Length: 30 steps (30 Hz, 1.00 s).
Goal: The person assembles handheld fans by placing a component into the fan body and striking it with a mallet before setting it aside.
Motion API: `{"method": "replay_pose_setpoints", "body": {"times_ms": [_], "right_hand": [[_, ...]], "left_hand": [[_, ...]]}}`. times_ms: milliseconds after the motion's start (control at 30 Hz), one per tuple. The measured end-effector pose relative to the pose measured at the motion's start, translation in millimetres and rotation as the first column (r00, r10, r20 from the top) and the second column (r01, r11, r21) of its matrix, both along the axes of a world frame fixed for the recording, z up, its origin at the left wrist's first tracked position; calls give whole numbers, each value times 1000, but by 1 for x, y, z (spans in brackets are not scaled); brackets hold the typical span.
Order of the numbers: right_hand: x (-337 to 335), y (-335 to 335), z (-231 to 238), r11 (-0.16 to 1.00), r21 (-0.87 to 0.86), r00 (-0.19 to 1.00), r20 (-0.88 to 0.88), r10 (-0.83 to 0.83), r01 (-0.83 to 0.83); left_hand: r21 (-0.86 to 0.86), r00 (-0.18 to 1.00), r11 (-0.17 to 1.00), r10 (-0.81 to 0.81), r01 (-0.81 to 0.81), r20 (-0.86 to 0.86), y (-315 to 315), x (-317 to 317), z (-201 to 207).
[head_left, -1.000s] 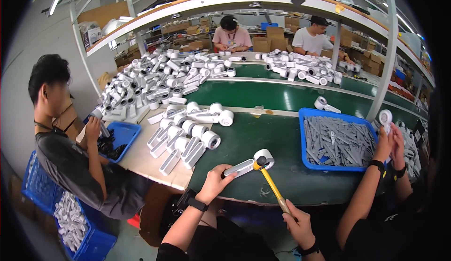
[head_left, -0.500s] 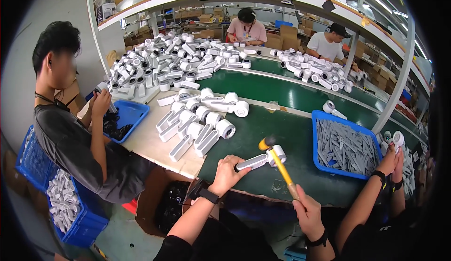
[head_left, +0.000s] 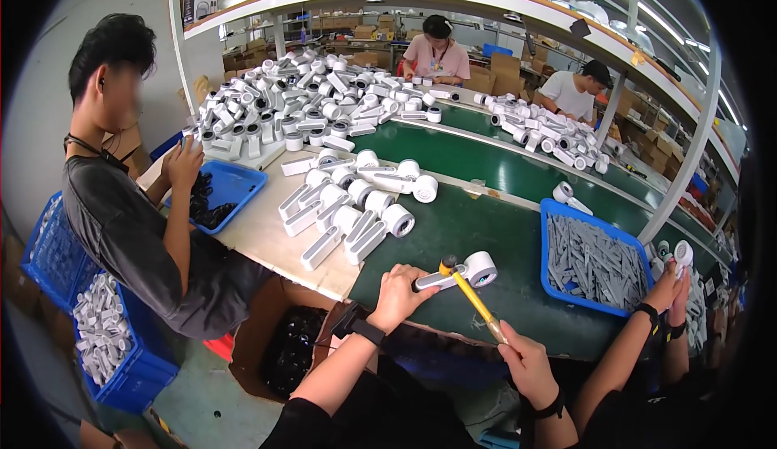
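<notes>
Pinching the far end of the long handle, your left hand (head_left: 398, 291) grasps a white-and-grey plastic unit with a round drum-shaped head (head_left: 479, 268), the drum beyond your fingertips toward 2 o'clock. Your right hand (head_left: 528, 368) is clenched around the lower end of a yellow-shafted hammer with a dark head (head_left: 479, 305). The hammer's head sits over the unit's handle, just beside the drum; you cannot tell from here whether the two touch.

Under the unit lies a dark green worktop (head_left: 494, 226). At 10 o'clock a pale wooden board (head_left: 267, 243) carries a cluster of similar white-and-grey units (head_left: 356, 198), and a larger heap of them (head_left: 299, 101) rises past it toward 11. At 3 o'clock is a shallow blue plastic tray (head_left: 584, 301) full of flat grey plastic strips (head_left: 595, 259). A co-worker in a dark grey shirt (head_left: 121, 206) is at 9 to 10 o'clock, one in pink (head_left: 437, 57) at 12, one in white (head_left: 569, 95) at 1; another person's hands (head_left: 670, 291) hold a white part at 3.

Your left forearm reaches in from between 7 and 8 o'clock, a black strap on the wrist; your right comes from 5, with the shaft slanting toward 11.
</notes>
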State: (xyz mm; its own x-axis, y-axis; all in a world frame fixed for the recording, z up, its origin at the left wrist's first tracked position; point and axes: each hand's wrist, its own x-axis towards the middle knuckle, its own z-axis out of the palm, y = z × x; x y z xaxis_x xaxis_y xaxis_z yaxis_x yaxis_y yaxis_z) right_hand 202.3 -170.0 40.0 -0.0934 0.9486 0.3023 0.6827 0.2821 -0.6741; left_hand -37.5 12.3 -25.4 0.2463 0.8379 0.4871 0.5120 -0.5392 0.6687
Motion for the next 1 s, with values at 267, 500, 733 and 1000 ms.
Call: {"method": "replay_pose_setpoints", "body": {"times_ms": [267,500,733,1000], "right_hand": [[-8,-6,11,999,0,998,-48,33,-34],[-15,5,3,993,-76,994,61,92,-87],[-18,3,2,996,36,997,-19,77,-76],[-24,-1,4,994,-7,993,55,105,-105]], "left_hand": [[-61,999,997,52,-52,-1,-11,-9,-7],[-82,995,994,61,-67,-77,-11,-9,-6],[-33,994,995,89,-91,-59,-10,-10,-5],[21,993,994,109,-108,-52,-12,-10,-8]]}}
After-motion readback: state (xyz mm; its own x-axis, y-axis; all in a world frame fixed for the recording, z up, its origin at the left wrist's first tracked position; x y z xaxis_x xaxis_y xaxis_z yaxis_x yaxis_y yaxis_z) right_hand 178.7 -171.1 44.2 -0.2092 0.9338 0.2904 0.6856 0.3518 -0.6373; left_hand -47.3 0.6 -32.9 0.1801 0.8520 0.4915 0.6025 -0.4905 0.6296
